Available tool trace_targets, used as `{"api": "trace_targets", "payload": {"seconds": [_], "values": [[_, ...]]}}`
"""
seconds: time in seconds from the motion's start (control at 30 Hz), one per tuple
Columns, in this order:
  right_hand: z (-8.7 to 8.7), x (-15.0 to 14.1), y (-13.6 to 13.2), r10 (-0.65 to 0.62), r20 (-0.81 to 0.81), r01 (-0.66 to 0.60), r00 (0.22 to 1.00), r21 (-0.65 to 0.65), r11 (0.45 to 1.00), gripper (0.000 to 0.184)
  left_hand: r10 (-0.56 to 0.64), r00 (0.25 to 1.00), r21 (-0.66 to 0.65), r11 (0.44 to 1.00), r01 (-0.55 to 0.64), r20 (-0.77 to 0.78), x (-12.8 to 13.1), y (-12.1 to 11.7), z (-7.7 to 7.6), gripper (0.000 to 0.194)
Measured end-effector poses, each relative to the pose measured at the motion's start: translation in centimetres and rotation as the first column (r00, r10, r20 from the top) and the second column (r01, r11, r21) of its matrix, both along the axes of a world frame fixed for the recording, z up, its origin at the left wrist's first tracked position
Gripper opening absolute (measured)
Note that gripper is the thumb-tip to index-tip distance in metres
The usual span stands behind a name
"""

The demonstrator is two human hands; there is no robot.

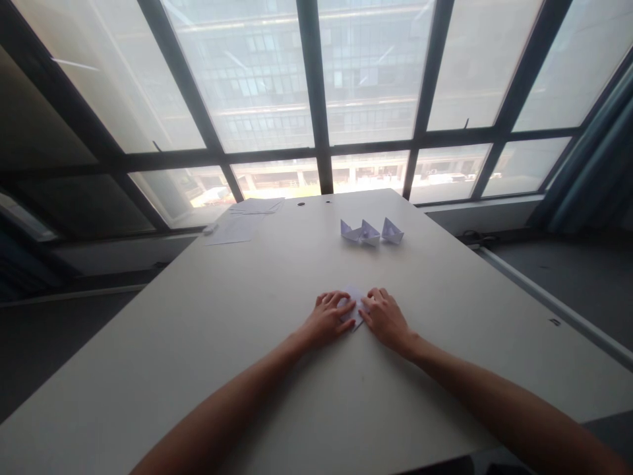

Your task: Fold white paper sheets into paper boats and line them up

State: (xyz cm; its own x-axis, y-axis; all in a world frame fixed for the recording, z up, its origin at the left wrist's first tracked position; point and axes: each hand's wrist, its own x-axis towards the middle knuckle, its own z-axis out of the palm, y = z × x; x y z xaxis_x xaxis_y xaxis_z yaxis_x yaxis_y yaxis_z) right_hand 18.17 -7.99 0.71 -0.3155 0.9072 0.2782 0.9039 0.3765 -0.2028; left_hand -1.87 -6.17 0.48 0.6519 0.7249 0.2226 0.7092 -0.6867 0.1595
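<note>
A small folded piece of white paper point(354, 293) lies on the table between my two hands, its top and bottom corners showing. My left hand point(329, 316) is on its left side, bent fingers and thumb gripping it against the table. From the right, my right hand point(386, 318) holds the opposite edge, its fingers curled and its thumb on the paper. The fingers cover much of the sheet, so its exact folds are hidden. Beyond the hands stand folded white paper boats point(370, 235), two close together and one a little to the right point(392, 232).
White sheets of paper point(230, 231) lie at the table's far left corner, with a small pale object point(210, 229) beside them. The white table point(222, 369) reaches toward large framed windows point(366, 72). A blue curtain point(588, 152) hangs at the right.
</note>
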Motion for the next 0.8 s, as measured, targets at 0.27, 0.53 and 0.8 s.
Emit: {"api": "trace_targets", "payload": {"seconds": [0.27, 0.53, 0.8], "values": [[-2.6, -0.3, 1.1, 0.176, 0.035, -0.166, 0.984, -0.193, 0.967, 0.063, 0.017, 0.991, -0.118, 0.993, -0.033, -0.131, -0.4, 0.5, -0.6, 0.070], [-2.5, 0.9, 1.6, 0.095, 0.056, -0.077, 0.994, -0.273, 0.959, 0.072, 0.211, 0.959, -0.142, 0.961, -0.239, -0.189, -1.5, 1.0, -1.2, 0.087], [-3.0, 1.7, 2.9, -0.054, 0.052, 0.067, 0.997, -0.303, 0.951, 0.064, 0.393, 0.895, -0.126, 0.897, -0.423, -0.210, -1.6, 1.3, -1.9, 0.073]]}}
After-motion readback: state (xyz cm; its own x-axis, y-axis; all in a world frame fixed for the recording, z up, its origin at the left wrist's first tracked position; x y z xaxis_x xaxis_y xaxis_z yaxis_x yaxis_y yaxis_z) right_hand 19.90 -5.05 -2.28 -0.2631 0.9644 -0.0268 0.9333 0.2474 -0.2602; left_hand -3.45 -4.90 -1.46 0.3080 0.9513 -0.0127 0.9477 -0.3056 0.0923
